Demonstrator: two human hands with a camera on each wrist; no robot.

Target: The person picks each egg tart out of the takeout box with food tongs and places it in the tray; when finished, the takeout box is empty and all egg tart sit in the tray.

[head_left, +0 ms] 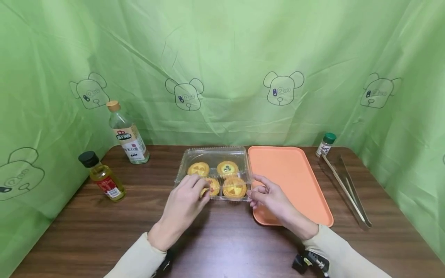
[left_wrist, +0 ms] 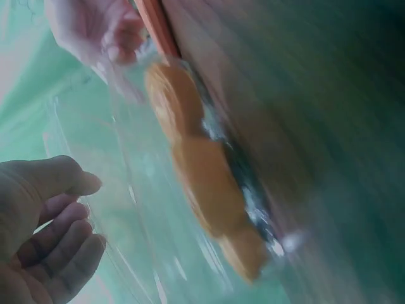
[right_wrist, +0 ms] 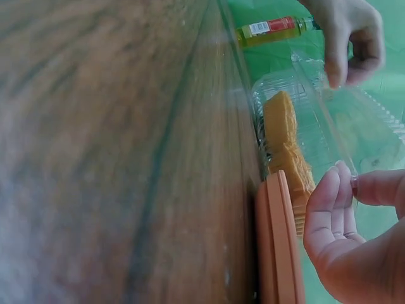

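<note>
A clear plastic clamshell box [head_left: 213,152] sits at the middle of the table with several egg tarts [head_left: 234,188] inside. Its lid [right_wrist: 370,126] stands partly raised at the front, tilted away from the base. My left hand [head_left: 184,202] pinches the lid's front edge near the left corner, thumb against fingers. At the right front corner, my right hand [head_left: 272,197] holds the same edge between thumb and fingertips, as the right wrist view shows. In the left wrist view the tarts [left_wrist: 202,180] appear side-on and blurred through the plastic.
An orange tray [head_left: 285,173] lies right of the box, under my right hand. Metal tongs [head_left: 354,193] and a green-capped shaker [head_left: 325,144] are farther right. On the left stand a vinegar bottle [head_left: 130,139] and a black-capped oil bottle [head_left: 107,181]. Green cloth [head_left: 226,46] surrounds the table.
</note>
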